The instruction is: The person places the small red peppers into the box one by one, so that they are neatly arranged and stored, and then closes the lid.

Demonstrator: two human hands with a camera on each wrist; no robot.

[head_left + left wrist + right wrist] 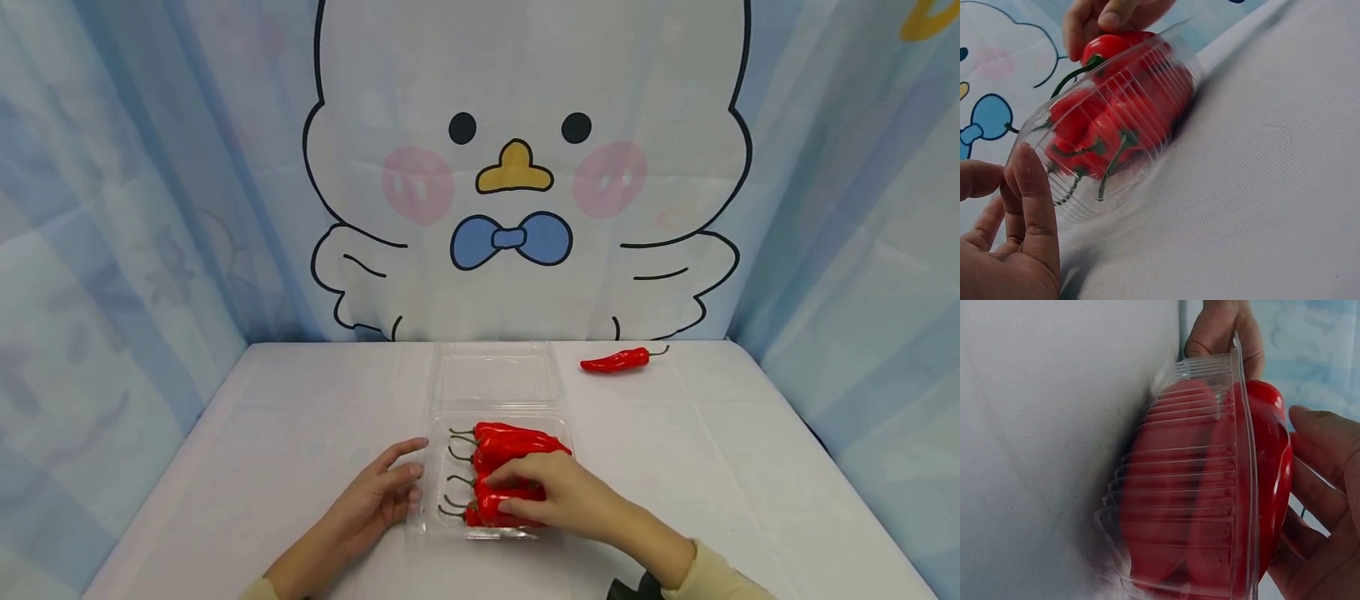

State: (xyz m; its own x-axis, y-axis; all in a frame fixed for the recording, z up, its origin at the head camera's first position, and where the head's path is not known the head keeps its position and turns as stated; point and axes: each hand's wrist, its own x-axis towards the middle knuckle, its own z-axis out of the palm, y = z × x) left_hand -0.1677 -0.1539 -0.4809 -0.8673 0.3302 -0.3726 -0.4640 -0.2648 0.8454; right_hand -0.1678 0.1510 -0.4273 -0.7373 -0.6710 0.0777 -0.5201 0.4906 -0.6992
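A clear plastic clamshell box [431, 500] lies on the table with its lid folded back, away from me. Inside, several red chili peppers [517, 447] lie side by side, green stems to the left. My left hand [375, 492] is at the box's left side; in the left wrist view its straight fingertips touch the clear rim [1054, 103]. Over the near peppers is my right hand [573, 496], thumb and fingers spread and touching the top of them. In the right wrist view, an upper red pepper [1272, 481] rises above the rim beside the loosely bent fingers.
One loose red pepper [617, 361] lies at the table's back edge, right of the transparent lid [495, 375]. A dark object [636, 586] shows by the right sleeve. A printed curtain [525, 283] hangs behind the white tablecloth [697, 467].
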